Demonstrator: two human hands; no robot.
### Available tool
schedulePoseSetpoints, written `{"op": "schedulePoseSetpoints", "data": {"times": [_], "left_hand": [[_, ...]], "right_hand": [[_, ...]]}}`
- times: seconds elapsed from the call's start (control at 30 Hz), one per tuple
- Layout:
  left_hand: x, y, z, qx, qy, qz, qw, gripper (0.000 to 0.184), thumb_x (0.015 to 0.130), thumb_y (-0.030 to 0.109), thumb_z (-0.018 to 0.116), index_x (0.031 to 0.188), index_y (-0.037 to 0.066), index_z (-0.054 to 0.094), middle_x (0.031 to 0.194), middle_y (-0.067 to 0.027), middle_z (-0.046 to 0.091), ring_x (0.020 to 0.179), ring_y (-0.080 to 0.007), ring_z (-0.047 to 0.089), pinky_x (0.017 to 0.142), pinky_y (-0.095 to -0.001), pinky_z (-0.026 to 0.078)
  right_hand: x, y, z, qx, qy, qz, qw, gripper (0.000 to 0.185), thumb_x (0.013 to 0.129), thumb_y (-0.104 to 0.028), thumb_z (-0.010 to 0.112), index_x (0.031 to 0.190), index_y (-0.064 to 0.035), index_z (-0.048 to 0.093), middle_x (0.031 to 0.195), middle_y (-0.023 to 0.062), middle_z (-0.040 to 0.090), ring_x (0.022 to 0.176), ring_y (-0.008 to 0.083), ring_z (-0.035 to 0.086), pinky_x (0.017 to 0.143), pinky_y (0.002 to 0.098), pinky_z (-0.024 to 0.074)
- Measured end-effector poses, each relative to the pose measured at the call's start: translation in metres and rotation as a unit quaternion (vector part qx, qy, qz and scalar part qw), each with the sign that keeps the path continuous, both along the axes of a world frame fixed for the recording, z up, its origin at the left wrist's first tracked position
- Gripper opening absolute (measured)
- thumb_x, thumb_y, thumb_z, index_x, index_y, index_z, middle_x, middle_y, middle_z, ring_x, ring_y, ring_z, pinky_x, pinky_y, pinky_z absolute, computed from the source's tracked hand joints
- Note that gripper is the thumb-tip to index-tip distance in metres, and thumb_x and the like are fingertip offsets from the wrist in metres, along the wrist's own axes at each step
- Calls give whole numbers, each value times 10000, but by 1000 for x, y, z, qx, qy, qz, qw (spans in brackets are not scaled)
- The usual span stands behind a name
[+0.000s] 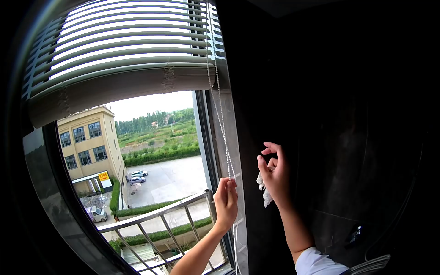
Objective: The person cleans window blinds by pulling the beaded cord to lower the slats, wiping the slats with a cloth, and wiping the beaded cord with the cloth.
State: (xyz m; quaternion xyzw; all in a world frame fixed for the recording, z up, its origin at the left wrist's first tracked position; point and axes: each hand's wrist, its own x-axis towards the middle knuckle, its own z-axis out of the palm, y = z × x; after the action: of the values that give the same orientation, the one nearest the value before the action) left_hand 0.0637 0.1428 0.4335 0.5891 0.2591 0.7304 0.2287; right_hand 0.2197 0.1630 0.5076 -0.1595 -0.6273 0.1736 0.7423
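My left hand (226,201) is closed round the beaded cord (223,123) of the window blind, at the right side of the window. The cord runs from the top of the blind down past the hand. My right hand (273,174) is raised to the right of the cord, apart from it, with thumb and index finger separated. A crumpled white cloth or tissue (267,198) hangs from its curled lower fingers. Above, the slatted blind (128,34) is partly raised, its lower slats stacked in a thick bundle (123,87).
A metal railing (151,218) crosses the lower window opening. Outside are a beige building (87,142), parked cars (137,176) and a hedge. A dark wall (348,137) fills the right side, with a small dark object (355,233) low down.
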Motion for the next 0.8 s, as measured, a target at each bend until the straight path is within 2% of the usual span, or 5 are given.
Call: {"op": "schedulePoseSetpoints", "data": {"times": [0.07,0.23,0.53,0.57,0.8], "left_hand": [[1,-4,-10,11,19,23,999,229,1168,244,474,1029,72,533,718,76,400,613,-16,342,542,-207,301],[3,-6,-45,31,49,91,994,173,1145,134,482,1019,33,545,718,15,445,620,-38,381,544,-240,320],[-9,-16,-97,77,108,176,975,110,1113,48,505,1024,14,559,677,-53,469,540,-97,392,501,-289,328],[-10,-17,-97,80,107,178,975,94,1108,33,507,1030,14,556,682,-67,481,539,-96,409,499,-282,331],[-5,-31,-92,33,94,133,986,79,1106,28,507,1058,12,567,693,-46,489,547,-90,399,509,-268,325]], "right_hand": [[-8,-2,-5,114,-33,-171,978,108,974,-11,707,1080,-11,682,891,47,644,586,62,520,475,209,366],[-38,-24,-11,109,-136,-67,982,181,1010,-190,745,1106,-42,704,790,7,646,588,42,472,518,230,378],[-76,-4,9,95,-121,-101,983,296,997,-204,750,1176,-34,587,790,15,607,636,43,543,527,218,426],[-77,-6,12,67,-130,-106,984,258,1013,-240,731,1122,-41,610,761,57,653,638,169,663,603,322,518],[-72,-12,21,-3,-112,34,993,233,1094,-217,627,972,-20,658,729,-2,611,619,29,561,527,207,394]]}}
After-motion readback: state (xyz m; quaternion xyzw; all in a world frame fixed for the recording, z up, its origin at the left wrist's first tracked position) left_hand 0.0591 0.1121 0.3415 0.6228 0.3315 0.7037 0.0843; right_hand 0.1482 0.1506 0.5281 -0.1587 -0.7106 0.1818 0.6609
